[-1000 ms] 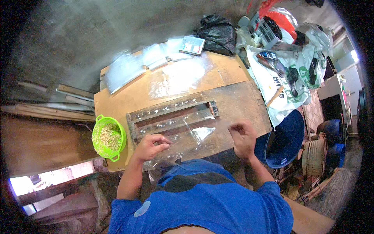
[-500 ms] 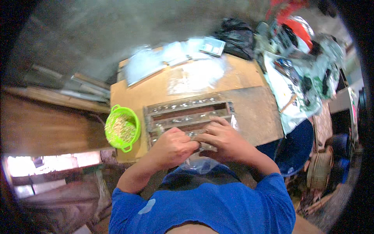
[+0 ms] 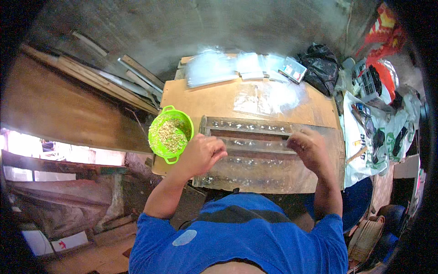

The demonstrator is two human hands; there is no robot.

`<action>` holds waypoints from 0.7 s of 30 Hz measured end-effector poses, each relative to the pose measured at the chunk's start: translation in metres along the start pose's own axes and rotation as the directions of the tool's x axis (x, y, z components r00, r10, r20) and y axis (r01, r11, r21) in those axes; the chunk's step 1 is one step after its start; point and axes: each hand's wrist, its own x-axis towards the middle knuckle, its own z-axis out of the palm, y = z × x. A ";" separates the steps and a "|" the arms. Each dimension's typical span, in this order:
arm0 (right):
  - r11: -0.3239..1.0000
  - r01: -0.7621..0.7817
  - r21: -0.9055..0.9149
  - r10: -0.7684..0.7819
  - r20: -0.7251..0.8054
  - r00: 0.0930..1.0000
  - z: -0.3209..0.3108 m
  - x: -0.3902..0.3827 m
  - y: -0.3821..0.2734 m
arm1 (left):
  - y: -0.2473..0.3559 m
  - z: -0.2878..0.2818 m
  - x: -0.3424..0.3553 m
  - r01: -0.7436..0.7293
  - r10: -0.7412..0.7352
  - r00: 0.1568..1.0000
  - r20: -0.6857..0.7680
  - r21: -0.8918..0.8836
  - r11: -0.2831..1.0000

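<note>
On the worktable lies a worn wooden frame (image 3: 248, 142) with long slats and small white bits scattered along them. My left hand (image 3: 203, 155) hovers by its left end, near the green basket (image 3: 190, 125), fingers curled closed; whatever is in them, if anything, is hidden. Over the frame's right end is my right hand (image 3: 309, 147), its fingers bent inward and closed. Between its fingertips I can make out nothing. Pale, grain-like pieces (image 3: 172, 137) lie inside the two-handled basket.
Stacks of clear plastic bags (image 3: 212, 71) and a small box (image 3: 292, 70) line the table's far edge. A thin clear sheet (image 3: 255, 100) lies nearer. A black bag (image 3: 319, 68) and cluttered white bags (image 3: 358, 155) stand at the right. Planks (image 3: 91, 75) lean at the left.
My hands were together at the frame's front edge with clear plastic by them; now they are apart, left and right. The plastic no longer shows there. The whole view has shifted.
</note>
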 end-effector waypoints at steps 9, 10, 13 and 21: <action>0.899 0.097 -0.427 -0.377 -0.642 0.668 0.007 -0.007 0.009 | -0.002 -0.006 -0.005 0.015 0.155 0.740 -0.654 0.246 0.969; 0.905 0.139 -0.401 -0.390 -0.655 0.647 0.011 -0.016 0.014 | -0.003 0.000 -0.012 0.017 0.151 0.740 -0.655 0.242 0.970; 0.934 0.071 -0.350 -0.291 -0.632 0.718 0.035 -0.047 0.029 | -0.010 0.030 -0.032 0.021 0.110 0.793 -0.600 0.208 0.978; 0.952 -0.174 -0.253 0.056 -0.416 0.908 0.131 -0.106 0.077 | -0.043 0.130 -0.065 0.108 -0.059 0.920 -0.388 0.106 0.989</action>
